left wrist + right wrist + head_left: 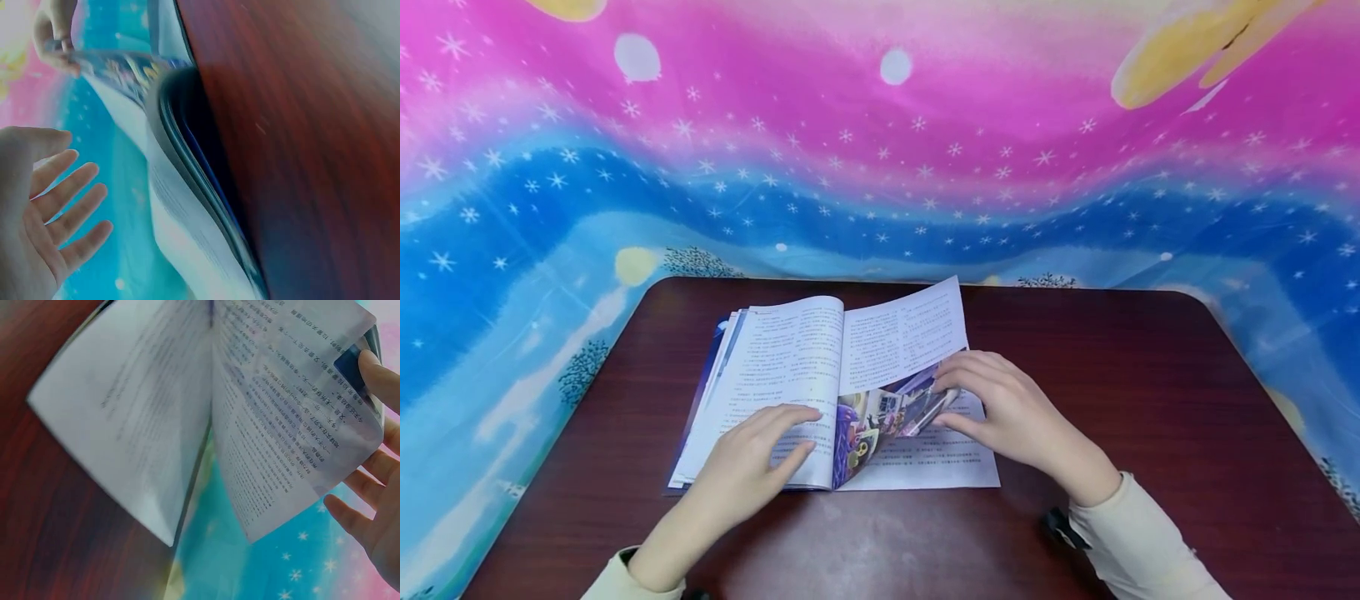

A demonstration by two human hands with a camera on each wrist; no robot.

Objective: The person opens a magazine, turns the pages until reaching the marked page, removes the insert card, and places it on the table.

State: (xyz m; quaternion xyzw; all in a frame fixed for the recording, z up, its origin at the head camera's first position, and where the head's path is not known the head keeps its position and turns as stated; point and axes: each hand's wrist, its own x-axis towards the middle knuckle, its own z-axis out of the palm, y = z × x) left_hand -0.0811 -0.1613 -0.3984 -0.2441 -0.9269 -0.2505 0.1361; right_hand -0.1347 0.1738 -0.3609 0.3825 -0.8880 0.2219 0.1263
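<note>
An open magazine (775, 358) lies on the dark wooden table, printed text on its white pages. My right hand (1015, 408) pinches the outer edge of a right-hand page (902, 333), thumb on one face and fingers on the other in the right wrist view. That page is raised and bent, and its underside shows a coloured illustration (868, 429). Beneath it lies another text page (940, 462). Over the left page is my left hand (748, 458); its fingers (75, 194) are spread and hold nothing in the left wrist view.
The brown tabletop (1120, 367) extends on both sides of the magazine. Behind and around the table hangs a pink and blue cloth (820, 142) with snowflakes. A dark strap piece (1063, 529) sits by the right sleeve (1138, 533).
</note>
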